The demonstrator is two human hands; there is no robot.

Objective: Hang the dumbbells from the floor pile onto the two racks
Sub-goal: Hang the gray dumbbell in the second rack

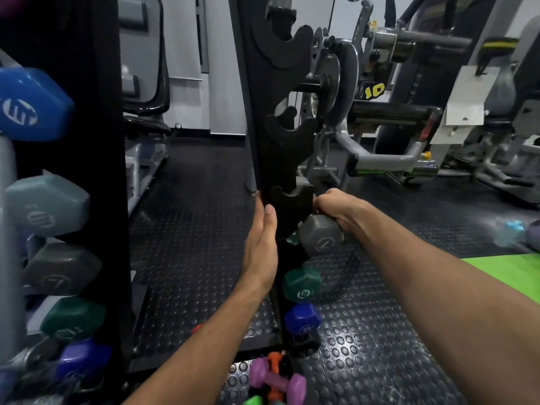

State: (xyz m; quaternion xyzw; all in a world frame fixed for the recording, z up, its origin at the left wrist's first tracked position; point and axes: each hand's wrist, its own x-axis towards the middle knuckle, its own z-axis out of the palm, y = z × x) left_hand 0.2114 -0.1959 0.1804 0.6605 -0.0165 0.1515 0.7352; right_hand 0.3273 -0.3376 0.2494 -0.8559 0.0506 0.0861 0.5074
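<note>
My right hand (331, 204) is curled around the handle of a grey dumbbell (323, 233), just beside the black cradle (292, 200) on the middle rack (264, 135). The dumbbell's long axis runs toward me and away, its hexagonal near head facing the camera, the far head hidden behind my fist. My left hand (261, 248) lies flat against the rack's upright, fingers straight and pointing up, holding nothing. Lower on this rack hang a green dumbbell (302, 283) and a blue dumbbell (302, 318), ends toward me. The rack on my left (111, 176) carries a column of dumbbells: blue, pale grey, dark grey, green and purple. On the studded floor mat (365, 331) lies the pile (274, 378), with pink, orange and bright green pieces.
</note>
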